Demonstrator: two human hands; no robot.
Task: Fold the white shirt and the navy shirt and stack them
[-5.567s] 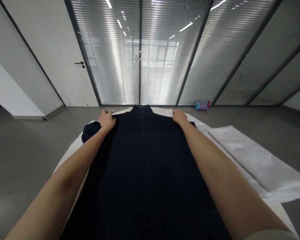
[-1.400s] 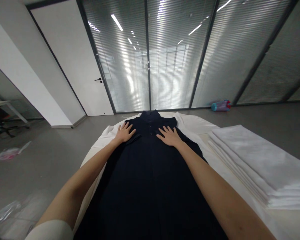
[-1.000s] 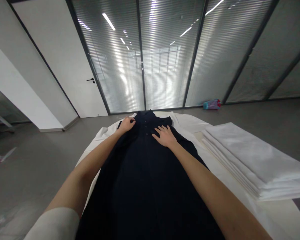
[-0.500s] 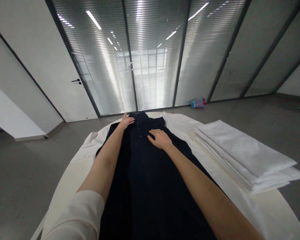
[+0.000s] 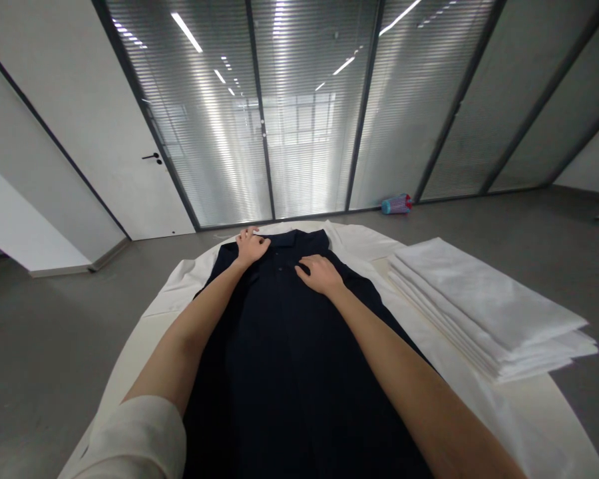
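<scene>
Glass-walled room; round table (image 5: 130, 346). Dark shirt (image 5: 289, 359) lies flat lengthwise at centre. Left hand (image 5: 251, 247) pinches the collar at the far edge; right hand (image 5: 320, 275) presses spread. Fabric judged soft, light; best gripped at collar or shoulders.

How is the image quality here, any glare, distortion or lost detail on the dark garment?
Head view: wide-angle bowing of the wall frames; ceiling lights glare on the glass blinds; the dark garment reads nearly black with little fold detail; both hands are sharp.

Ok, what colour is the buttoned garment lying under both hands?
The garment is plain dark navy, almost black, with no visible pattern. The head view shows it, spread over a white cloth.
</scene>
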